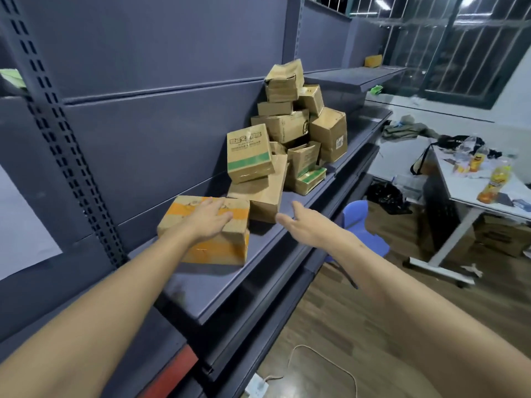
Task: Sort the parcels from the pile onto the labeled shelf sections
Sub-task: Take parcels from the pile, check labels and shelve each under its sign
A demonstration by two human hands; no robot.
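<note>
One orange-banded parcel (218, 251) is sitting on the shelf (230, 285) just near-left of the pile (287, 130); you're resting your left hand (209, 222) flat on top with fingers straight, your right hand (298, 225) is hovering beside it, empty and spread, so the pick is likely needing that hand bracing the right side.

box (184, 211): brown, orange band | parcel (248, 156): brown, green stripe (white lettering) | shelf (218, 285): slate blue | stool (356, 214): blue

Two bare arms
Left hand (208, 222) and right hand (304, 226) bare; both forearms (120, 285) bare as far as they show.
</note>
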